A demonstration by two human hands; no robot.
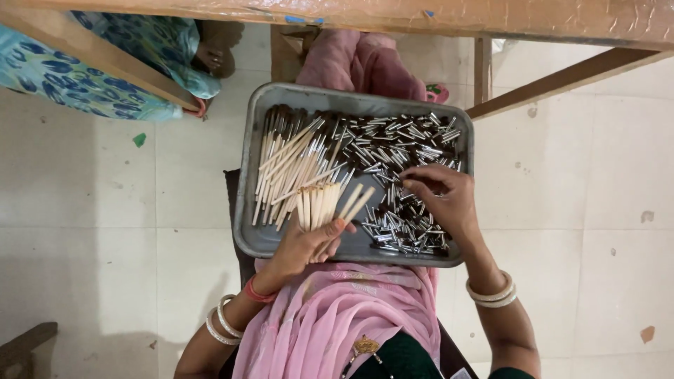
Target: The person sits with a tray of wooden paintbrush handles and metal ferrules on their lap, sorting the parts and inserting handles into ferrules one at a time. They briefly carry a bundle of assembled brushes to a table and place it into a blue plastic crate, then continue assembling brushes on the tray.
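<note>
A grey metal tray [247, 210] rests on my lap. Its left part holds several pale wooden sticks with dark tips [281, 158]; its right part holds a heap of small silver metal tubes [393, 144]. My left hand [302, 245] grips a fanned bundle of wooden sticks [321, 205] above the tray's near edge. My right hand [442, 200] hovers over the heap of tubes, thumb and fingers pinched on one small tube. Bangles circle both wrists.
A pink cloth [337, 309] covers my lap under the tray. Another person in blue patterned clothing [105, 70] sits at the far left, with a bare foot [214, 56] showing. A wooden table frame [562, 77] crosses the top. Pale floor tiles [597, 210] lie around.
</note>
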